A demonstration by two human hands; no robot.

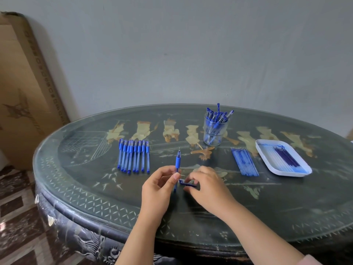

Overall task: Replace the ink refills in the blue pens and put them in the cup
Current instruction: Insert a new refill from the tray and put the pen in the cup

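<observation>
Left hand (160,185) at lower centre, pinching a blue pen (178,163) upright, tip up. Right hand (207,186) just beside, fingers curled round a blue cap (186,183) on the tabletop (248,207). Row of pens (133,155) centre left; cup (215,131) of pens upper centre; loose refills (244,161) and tray (267,150) right.

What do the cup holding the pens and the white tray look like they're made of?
The cup: clear and glossy, glass or plastic, cannot tell which; the pens show through its wall. The tray: probably plastic, smooth matte white, with a rounded moulded rim.
</observation>
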